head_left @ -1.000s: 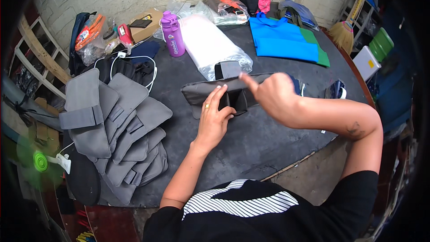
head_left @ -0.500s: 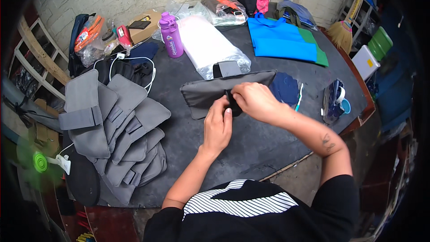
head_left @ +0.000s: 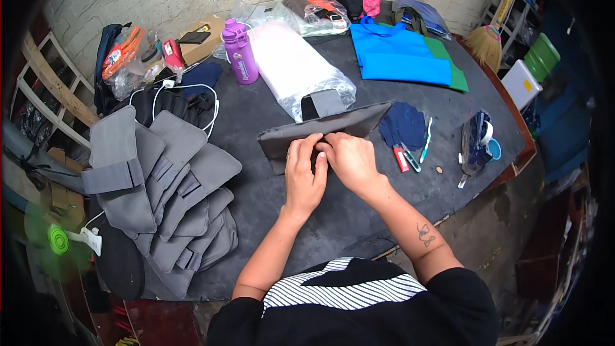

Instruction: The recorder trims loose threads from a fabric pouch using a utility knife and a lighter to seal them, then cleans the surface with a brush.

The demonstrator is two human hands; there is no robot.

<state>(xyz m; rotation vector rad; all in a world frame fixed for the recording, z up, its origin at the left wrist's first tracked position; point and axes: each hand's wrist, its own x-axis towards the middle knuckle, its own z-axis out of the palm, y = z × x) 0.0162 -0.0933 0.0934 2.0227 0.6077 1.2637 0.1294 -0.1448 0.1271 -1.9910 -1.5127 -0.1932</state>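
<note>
A dark grey fabric panel (head_left: pixel 365 118) with a strap tab (head_left: pixel 328 102) at its far edge is tilted up on the table in front of me. My left hand (head_left: pixel 304 176) is at the panel's near side, its fingers bent against the cloth and gripping it. Close beside it, my right hand (head_left: pixel 352 159) has its fingers curled and pinched at the middle of the same panel. The fingertips of both hands nearly meet there. Whatever small detail lies between them is hidden by the fingers and the fold of cloth.
Similar grey fabric pieces (head_left: pixel 173 186) lie in an overlapping pile at left. Beyond the panel are a purple bottle (head_left: pixel 240 54) and a plastic-wrapped white stack (head_left: pixel 288 57). A blue bag (head_left: pixel 397 57), navy cloth (head_left: pixel 402 125), red tool (head_left: pixel 400 159) and toothbrush-like stick (head_left: pixel 426 140) lie at right.
My right hand has come down and left toward my left hand, and its elbow has swung inward. The panel leans flatter. The red tool beside the navy cloth has come into view.
</note>
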